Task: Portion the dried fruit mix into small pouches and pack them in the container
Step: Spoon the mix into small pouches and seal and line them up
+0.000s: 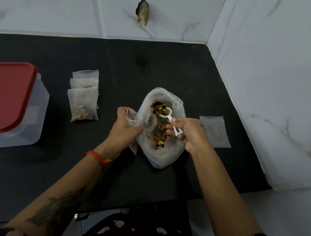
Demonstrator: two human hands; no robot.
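Observation:
A large clear bag (179, 109) of dried fruit mix (159, 138) lies open on the black counter. My right hand (190, 134) grips a white scoop (168, 114) whose bowl holds some mix over the bag. My left hand (125, 125) holds a small clear pouch (133, 117) with its mouth open, just left of the bag. Several filled pouches (84, 99) lie in a pile further left. A clear container (37, 113) with its red lid (0, 96) on stands at the far left.
Empty flat pouches (215, 132) lie right of the big bag. The black counter (157, 68) meets white marble-tiled walls at the back and right, with a chipped hole (142, 14) in the back wall. Its front edge runs below my forearms.

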